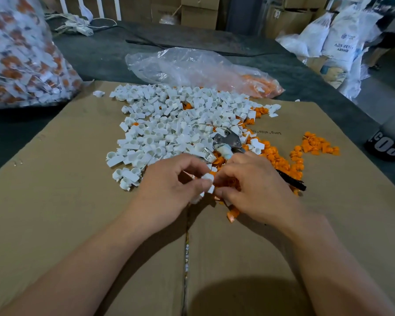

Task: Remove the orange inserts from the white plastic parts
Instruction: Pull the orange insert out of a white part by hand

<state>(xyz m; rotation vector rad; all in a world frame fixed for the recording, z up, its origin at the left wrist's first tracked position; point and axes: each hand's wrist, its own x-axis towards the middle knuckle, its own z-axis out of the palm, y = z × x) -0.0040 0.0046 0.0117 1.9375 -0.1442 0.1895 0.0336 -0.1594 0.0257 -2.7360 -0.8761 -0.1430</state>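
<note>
Both hands meet above the cardboard, just in front of the piles. My left hand (169,181) pinches a small white plastic part (208,179) between thumb and fingers. My right hand (249,185) has its fingertips curled against the same part from the right; its exact hold is hidden. A second white piece (195,199) shows under my left fingers. A broad heap of white plastic parts (176,124) covers the middle of the cardboard. Loose orange inserts (281,160) lie to its right and under my right hand, with a smaller orange cluster (317,144) farther right.
A flattened cardboard box (66,190) serves as the work surface. Metal pliers (228,140) lie on the heap; a black strip (290,181) lies beside my right hand. A clear bag with orange pieces (214,69) lies behind, a large full bag (21,53) far left, sacks (338,42) far right.
</note>
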